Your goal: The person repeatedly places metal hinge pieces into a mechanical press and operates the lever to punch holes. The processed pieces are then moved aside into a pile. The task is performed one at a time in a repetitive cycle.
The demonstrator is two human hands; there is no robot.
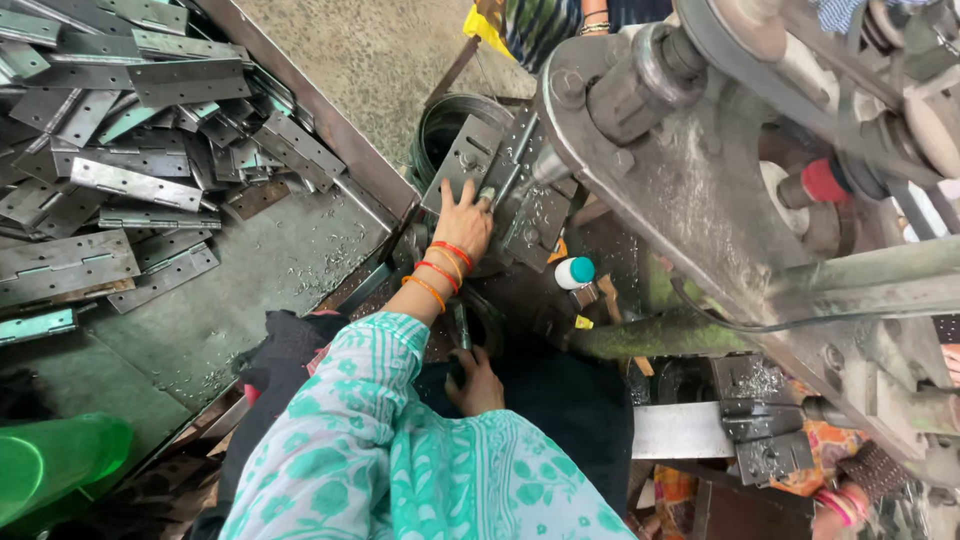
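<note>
Sleeve; fingers atop hinge.

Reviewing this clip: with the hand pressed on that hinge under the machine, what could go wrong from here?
1. The left hand presses the metal hinge right beside the drill spindle; fingertips might get caught or cut.
2. The bangles and loose sleeve sit near the machine's moving parts and could snag.
3. Metal shavings on the tray could scratch bare skin.

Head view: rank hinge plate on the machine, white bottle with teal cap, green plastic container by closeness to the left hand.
1. hinge plate: under the left hand, touching.
2. white bottle with teal cap: just right of it.
3. green plastic container: far lower-left corner.
</note>
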